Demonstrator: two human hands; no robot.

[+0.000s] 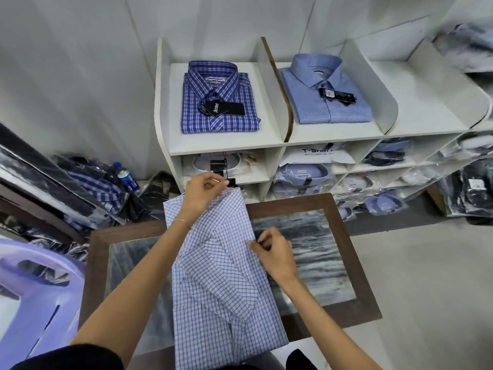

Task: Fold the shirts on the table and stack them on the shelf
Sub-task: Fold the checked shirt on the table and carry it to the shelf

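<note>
Checked light-blue shirt lying lengthwise on table, partly folded, sleeve across its middle | left hand pinching far collar end by black tag | right hand pinching right fold edge | shelf beyond, far: plaid shirt left, blue shirt right
</note>
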